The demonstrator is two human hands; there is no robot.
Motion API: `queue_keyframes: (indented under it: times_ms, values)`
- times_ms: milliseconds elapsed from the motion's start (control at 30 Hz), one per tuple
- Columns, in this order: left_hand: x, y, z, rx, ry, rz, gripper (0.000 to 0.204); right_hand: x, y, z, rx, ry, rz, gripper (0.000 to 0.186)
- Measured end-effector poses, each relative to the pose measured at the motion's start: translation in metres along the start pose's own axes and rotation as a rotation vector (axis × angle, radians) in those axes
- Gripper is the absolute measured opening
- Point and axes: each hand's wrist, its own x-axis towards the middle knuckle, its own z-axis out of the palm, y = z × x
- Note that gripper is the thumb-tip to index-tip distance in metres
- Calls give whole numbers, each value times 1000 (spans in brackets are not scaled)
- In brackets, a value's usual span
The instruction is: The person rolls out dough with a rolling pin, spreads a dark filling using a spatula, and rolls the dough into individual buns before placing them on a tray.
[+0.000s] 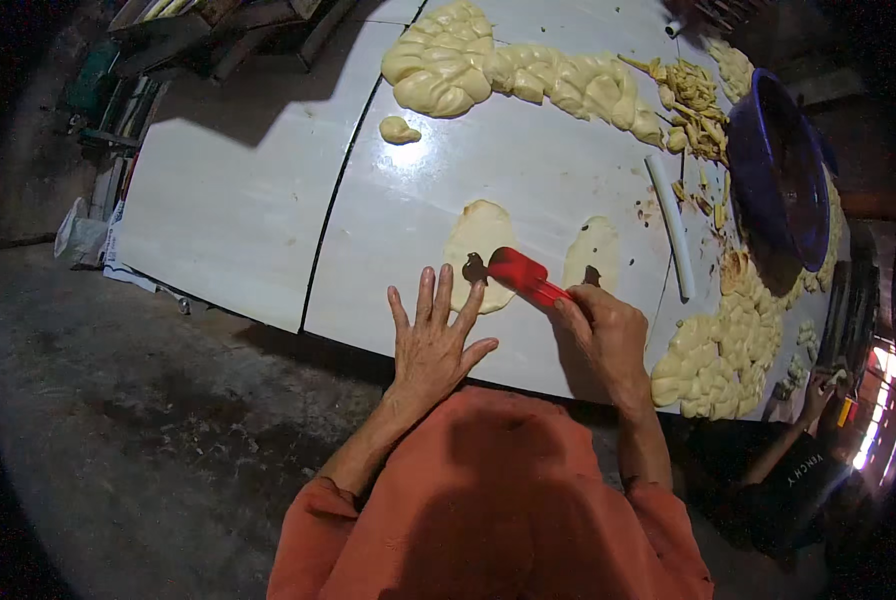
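My left hand (pixel 433 355) lies spread, fingertips at the lower edge of a flattened oval of pale dough (pixel 480 225) with a dark brown dollop (pixel 473 268) on it. My right hand (pixel 603 335) grips the handle of a red spatula (pixel 518 270), its blade tilted over the dough beside the dollop. Just right, a second dough oval (pixel 593 240) bears another dark dollop (pixel 592 276), partly behind my right hand. A white rod (pixel 669 225) lies beyond it on the white tabletop (pixel 218 210).
Dough pieces crowd the far edge (pixel 433 60) and right side (pixel 718 360), with one small lump (pixel 398 130) apart. Yellowish strips (pixel 698 110) lie near a large purple basin (pixel 768 200). Another person in dark clothing (pixel 788 480) is at the lower right. Metal trays (pixel 238 30) sit top left.
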Motion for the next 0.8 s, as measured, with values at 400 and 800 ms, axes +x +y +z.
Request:
queue_keyframes:
  times_ms: [400, 800]
  values:
    - [2, 2, -9, -59, -13, -67, 78, 18, 64, -31, 858, -34, 253, 27]
    - [-8, -4, 14, 69, 217, 16, 54, 3, 339, -240, 271, 968, 650, 40]
